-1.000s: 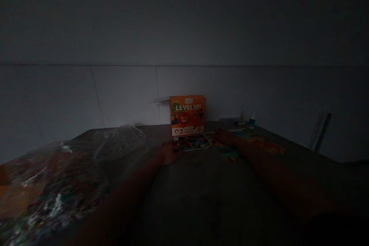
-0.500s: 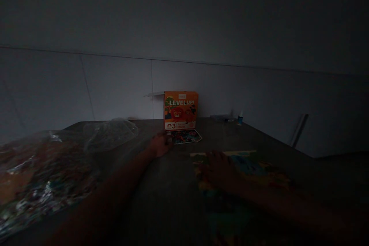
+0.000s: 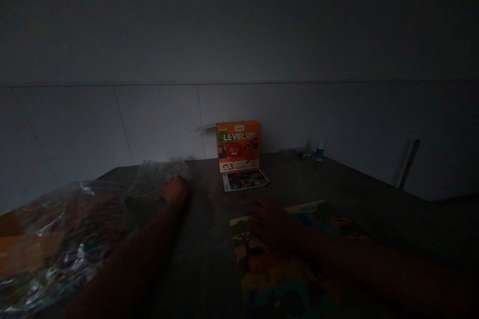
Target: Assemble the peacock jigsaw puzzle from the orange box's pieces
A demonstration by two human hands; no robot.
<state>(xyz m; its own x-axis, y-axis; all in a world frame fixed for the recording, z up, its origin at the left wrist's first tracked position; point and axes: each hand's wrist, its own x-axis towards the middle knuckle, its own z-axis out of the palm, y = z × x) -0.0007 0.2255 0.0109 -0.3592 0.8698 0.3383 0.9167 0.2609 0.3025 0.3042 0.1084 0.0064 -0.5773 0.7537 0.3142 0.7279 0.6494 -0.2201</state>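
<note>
The scene is very dark. My left hand (image 3: pixel 174 190) reaches out to a crumpled clear plastic bag (image 3: pixel 157 182) on the dark table (image 3: pixel 318 179) and touches its edge; I cannot tell whether it grips it. My right hand (image 3: pixel 271 224) lies flat, fingers spread, on the top left part of a colourful puzzle picture (image 3: pixel 284 264) that lies near me on the table. An orange puzzle box (image 3: pixel 238 145) marked LEVEL UP stands upright at the far edge against the wall. A small printed card (image 3: pixel 245 179) lies flat just in front of it.
A large plastic bag of puzzle pieces (image 3: pixel 48 239) fills the left side of the table. A small bottle with a blue base (image 3: pixel 320 152) stands by the wall at the back right. A pale bar (image 3: pixel 406 163) leans against the wall on the right.
My left hand moved left from beside the small card to the clear plastic bag. My right hand drew the colourful picture closer to me and stays on it.
</note>
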